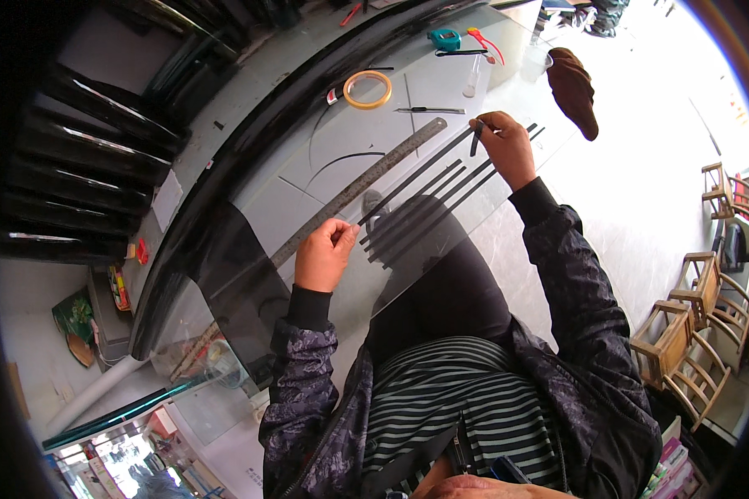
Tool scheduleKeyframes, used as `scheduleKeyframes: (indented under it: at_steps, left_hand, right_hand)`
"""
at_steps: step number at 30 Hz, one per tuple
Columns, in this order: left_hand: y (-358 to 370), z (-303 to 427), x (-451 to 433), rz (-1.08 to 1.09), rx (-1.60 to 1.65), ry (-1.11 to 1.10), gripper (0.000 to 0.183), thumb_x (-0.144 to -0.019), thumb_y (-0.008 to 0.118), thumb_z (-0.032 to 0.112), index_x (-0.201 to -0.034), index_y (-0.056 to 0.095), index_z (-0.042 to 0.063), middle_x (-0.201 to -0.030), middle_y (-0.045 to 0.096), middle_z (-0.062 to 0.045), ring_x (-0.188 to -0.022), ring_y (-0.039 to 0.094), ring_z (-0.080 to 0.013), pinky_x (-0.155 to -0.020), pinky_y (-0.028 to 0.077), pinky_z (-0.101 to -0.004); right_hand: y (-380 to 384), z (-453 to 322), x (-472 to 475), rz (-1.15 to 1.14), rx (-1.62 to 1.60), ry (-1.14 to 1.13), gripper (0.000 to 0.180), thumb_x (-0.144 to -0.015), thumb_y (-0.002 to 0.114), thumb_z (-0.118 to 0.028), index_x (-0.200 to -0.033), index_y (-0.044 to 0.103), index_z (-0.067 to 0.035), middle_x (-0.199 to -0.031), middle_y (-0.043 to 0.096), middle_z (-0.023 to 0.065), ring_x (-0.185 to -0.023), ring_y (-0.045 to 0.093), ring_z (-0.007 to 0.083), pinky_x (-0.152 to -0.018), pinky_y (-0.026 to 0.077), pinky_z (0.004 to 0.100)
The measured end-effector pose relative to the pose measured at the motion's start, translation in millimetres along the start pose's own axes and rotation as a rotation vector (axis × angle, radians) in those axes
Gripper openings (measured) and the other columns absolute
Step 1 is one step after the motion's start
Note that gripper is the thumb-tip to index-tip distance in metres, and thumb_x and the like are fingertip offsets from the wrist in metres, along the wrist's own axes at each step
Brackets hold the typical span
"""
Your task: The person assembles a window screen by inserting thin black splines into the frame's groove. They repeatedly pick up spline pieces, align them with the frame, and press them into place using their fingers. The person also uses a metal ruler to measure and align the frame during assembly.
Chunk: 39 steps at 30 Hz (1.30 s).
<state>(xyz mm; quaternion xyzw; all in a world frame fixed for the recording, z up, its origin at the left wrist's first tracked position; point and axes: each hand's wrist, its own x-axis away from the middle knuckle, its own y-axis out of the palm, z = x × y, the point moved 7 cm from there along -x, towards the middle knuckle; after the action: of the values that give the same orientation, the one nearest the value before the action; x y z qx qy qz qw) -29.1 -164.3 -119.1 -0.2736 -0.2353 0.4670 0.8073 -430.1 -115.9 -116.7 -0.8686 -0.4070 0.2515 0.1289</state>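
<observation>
A thin black strip point(417, 175) runs at a slant over the glass tabletop point(340, 309). My left hand point(324, 254) pinches its lower end between thumb and fingers. At its upper end, my right hand point(507, 142) grips it, and a short dark tail hangs below those fingertips. Several similar black strips point(446, 196) lie side by side, nearer my body, some passing beneath my right hand. Beyond the held strip, a worn metal ruler point(377, 173) lies roughly parallel to it, its lower part partly behind my left hand.
Farther over the glass are a tape roll point(367, 90), a craft knife point(429, 110), a teal tape measure point(444, 40) and red-handled scissors point(482, 42). A brown cloth item point(572, 90) is at the right. Long black film rolls point(93, 150) occupy the left; wooden chairs point(668, 337) stand right.
</observation>
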Motion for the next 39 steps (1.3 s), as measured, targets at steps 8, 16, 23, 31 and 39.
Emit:
scheduleKeyframes:
  at_steps: [8, 16, 23, 31, 39]
  left_hand:
    - [-2, -3, 0, -0.013, 0.000, 0.022, 0.024, -0.110, 0.071, 0.025, -0.111, 0.073, 0.001, -0.082, 0.069, -0.002, -0.073, 0.062, -0.0128, -0.070, 0.052, -0.0313]
    - [-12, -2, -10, -0.010, -0.065, 0.075, 0.020, -0.108, 0.070, 0.022, -0.113, 0.073, 0.002, -0.092, 0.071, -0.007, -0.081, 0.065, -0.0190, -0.076, 0.053, -0.0355]
    - [-15, 24, -35, -0.147, -0.200, 0.123, 0.021, -0.102, 0.075, 0.021, -0.114, 0.077, 0.003, -0.094, 0.079, -0.010, -0.084, 0.074, -0.0193, -0.079, 0.057, -0.0351]
    - [5, 48, -59, -0.350, -0.323, 0.105, 0.022, -0.097, 0.082, 0.022, -0.105, 0.077, 0.003, -0.086, 0.078, -0.008, -0.079, 0.072, -0.0184, -0.075, 0.056, -0.0347]
    - [9, 47, -56, -0.418, -0.289, 0.042, 0.022, -0.096, 0.083, 0.021, -0.106, 0.076, 0.003, -0.086, 0.076, -0.005, -0.073, 0.067, -0.0142, -0.069, 0.054, -0.0320]
  right_hand:
    - [-2, -6, 2, 0.002, 0.175, -0.104, 0.022, -0.102, 0.078, -0.017, -0.110, 0.081, 0.003, -0.106, 0.077, 0.0137, -0.088, 0.074, 0.0228, -0.081, 0.058, 0.0350]
    - [-32, -9, 45, 0.048, 0.049, 0.048, 0.018, -0.099, 0.077, -0.015, -0.106, 0.080, 0.002, -0.101, 0.076, 0.0156, -0.091, 0.074, 0.0271, -0.082, 0.057, 0.0370]
    - [-64, 3, 137, 0.128, 0.076, 0.199, 0.020, -0.104, 0.078, -0.017, -0.104, 0.076, 0.002, -0.088, 0.070, 0.0054, -0.076, 0.060, 0.0094, -0.067, 0.049, 0.0274]
    - [-73, 48, 207, 0.233, -0.371, 0.451, 0.016, -0.107, 0.077, -0.015, -0.109, 0.078, 0.001, -0.092, 0.069, -0.0037, -0.084, 0.058, 0.0055, -0.075, 0.046, 0.0232]
    - [-78, 52, 217, 0.197, -0.292, 0.427, 0.019, -0.107, 0.077, -0.018, -0.108, 0.079, 0.001, -0.092, 0.071, -0.0022, -0.089, 0.061, 0.0069, -0.079, 0.049, 0.0252]
